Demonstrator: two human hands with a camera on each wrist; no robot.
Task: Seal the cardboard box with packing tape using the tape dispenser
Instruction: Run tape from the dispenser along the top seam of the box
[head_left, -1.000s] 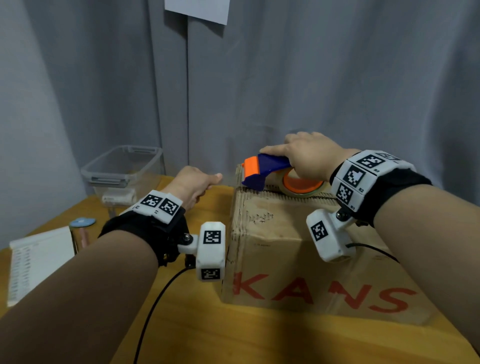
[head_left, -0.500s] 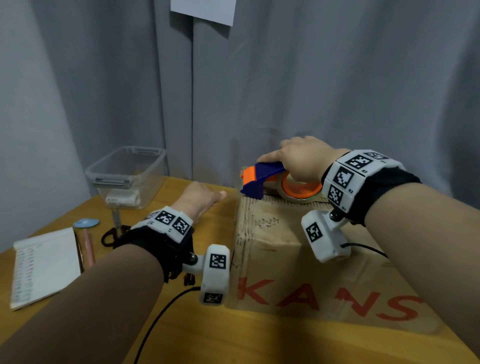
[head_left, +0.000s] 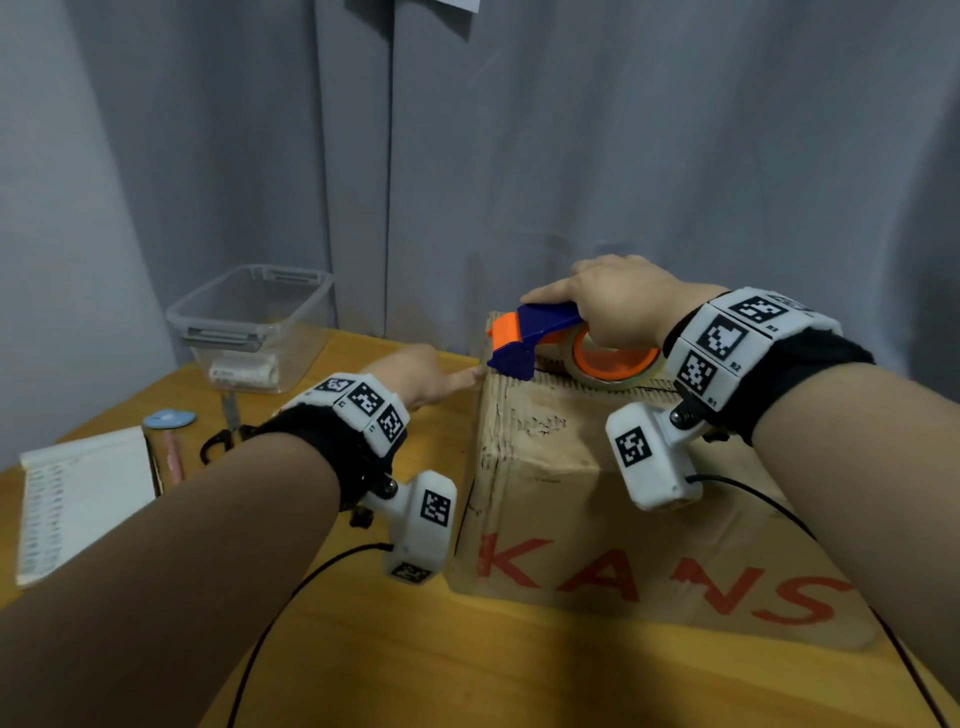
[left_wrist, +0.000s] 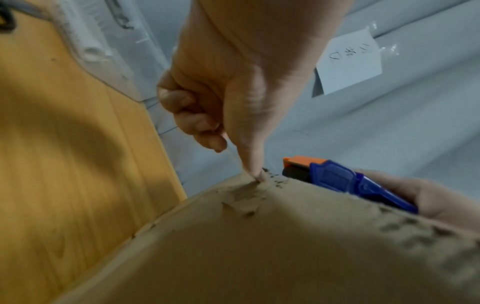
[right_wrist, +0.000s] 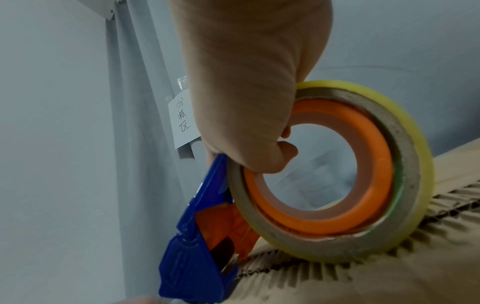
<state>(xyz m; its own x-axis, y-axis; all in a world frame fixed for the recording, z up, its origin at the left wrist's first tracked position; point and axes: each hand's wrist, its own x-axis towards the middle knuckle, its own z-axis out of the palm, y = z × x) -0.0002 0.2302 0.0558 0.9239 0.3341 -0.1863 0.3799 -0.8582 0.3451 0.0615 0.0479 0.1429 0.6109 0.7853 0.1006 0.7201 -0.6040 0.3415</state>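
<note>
The cardboard box (head_left: 597, 499) sits on the yellow wooden table (head_left: 395, 665), red letters across its near face, its top edges scuffed and torn. On top of it, at the far left corner, rests the tape dispenser (head_left: 540, 340), blue body with an orange front piece, carrying a roll of clear yellowish packing tape (right_wrist: 405, 164) on an orange core. The right hand (head_left: 618, 306) grasps the dispenser from above, fingers wrapped over the blue handle and curled down through the ring of the roll; in the right wrist view the roll's lower edge touches the box top and the dispenser's blue nose is down at the box edge. The left hand (head_left: 423, 376) reaches to the box's left side, just below the dispenser's nose: its thumb is stretched out with the tip pressing on the upper edge of the box, while the other fingers (left_wrist: 187, 115) are folded into the palm and hold nothing. Off to the left on the table stand a clear plastic tub (head_left: 254, 322), a pair of scissors (head_left: 226, 426), a white notebook (head_left: 78, 499) and a small blue disc (head_left: 169, 419). A grey curtain (head_left: 571, 145) hangs behind.
</note>
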